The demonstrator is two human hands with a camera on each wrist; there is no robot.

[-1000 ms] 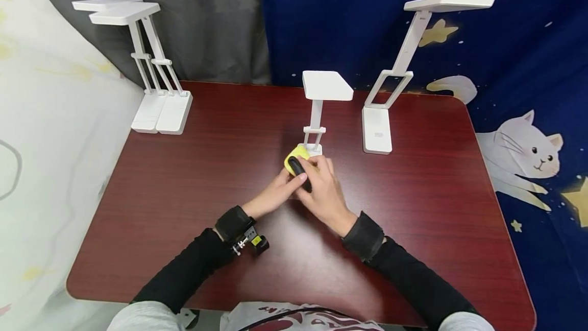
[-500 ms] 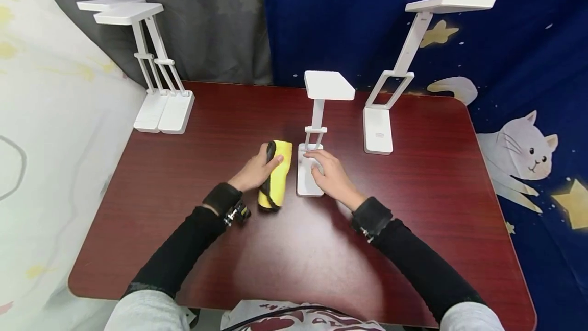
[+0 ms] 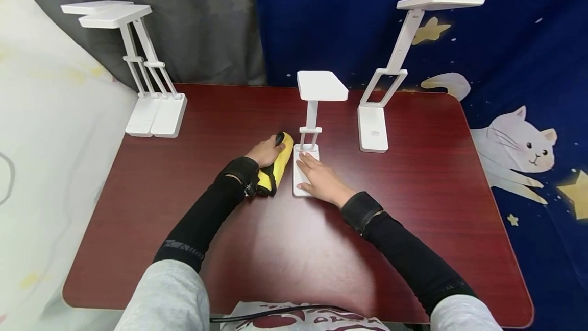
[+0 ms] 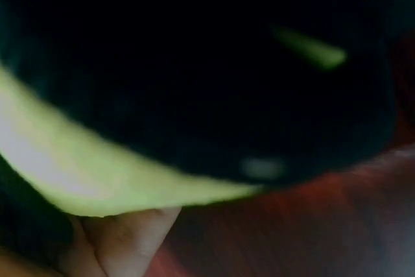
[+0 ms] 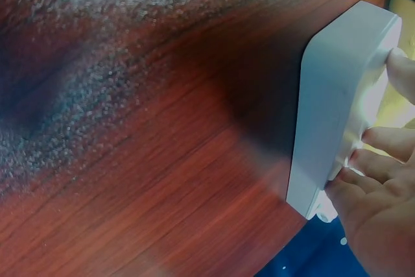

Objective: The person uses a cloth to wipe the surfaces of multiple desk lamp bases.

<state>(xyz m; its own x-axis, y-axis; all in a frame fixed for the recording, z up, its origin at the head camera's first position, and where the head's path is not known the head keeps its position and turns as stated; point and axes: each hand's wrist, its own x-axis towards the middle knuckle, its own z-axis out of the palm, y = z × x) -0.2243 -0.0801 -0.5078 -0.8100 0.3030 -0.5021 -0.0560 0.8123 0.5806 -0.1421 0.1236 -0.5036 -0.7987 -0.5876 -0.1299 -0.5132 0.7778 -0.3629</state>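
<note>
Left hand [image 3: 265, 153] holds a yellow cloth [image 3: 283, 161] (black-edged) — right hand [image 3: 322, 180] rests fingers [image 3: 309, 161] on a white lamp base [image 3: 299, 176].

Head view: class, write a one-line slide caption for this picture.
The left hand grips a yellow-and-black bundle while the right hand rests on the base of a white lamp.

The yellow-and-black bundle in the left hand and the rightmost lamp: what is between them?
In the head view, the middle white lamp stands between them, with the right hand on its base, then bare tabletop.
</note>
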